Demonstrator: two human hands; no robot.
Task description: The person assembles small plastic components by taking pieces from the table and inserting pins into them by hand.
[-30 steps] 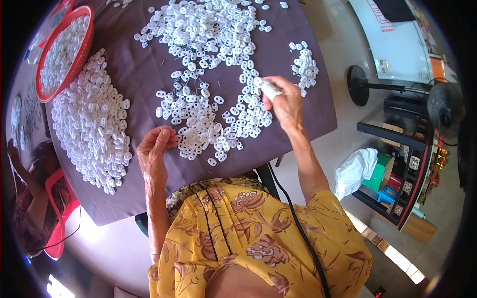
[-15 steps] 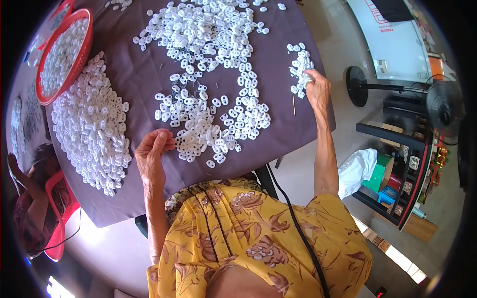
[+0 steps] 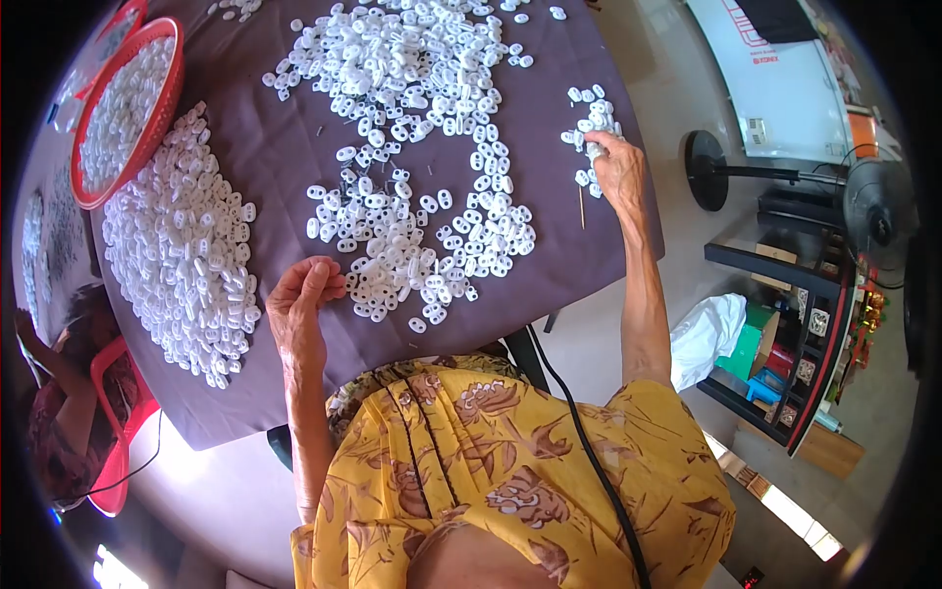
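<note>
Small white oval plastic pieces (image 3: 392, 265), each with two holes, lie in a loose heap at the middle front of the cloth-covered table. At that heap's left edge is my left hand (image 3: 302, 294), its thumb and fingers pinched together; what they hold, if anything, is hidden. My right hand (image 3: 621, 177) reaches to a small cluster of the same pieces (image 3: 597, 116) on the right, index finger stretched over it and the other fingers curled. White pieces show between its index finger and thumb. A thin wooden stick (image 3: 581, 208) lies just below the cluster.
A bigger heap (image 3: 402, 54) spreads at the back, and another heap (image 3: 182, 255) covers the left side. A red basket (image 3: 177, 83) full of pieces stands at the far left. A person (image 3: 83, 393) sits beyond the left edge. A fan (image 3: 706, 169) stands right of the table.
My right hand has shifted slightly left and up over the small cluster, with its index finger now stretched further across the pieces. The left hand has stayed where it was.
</note>
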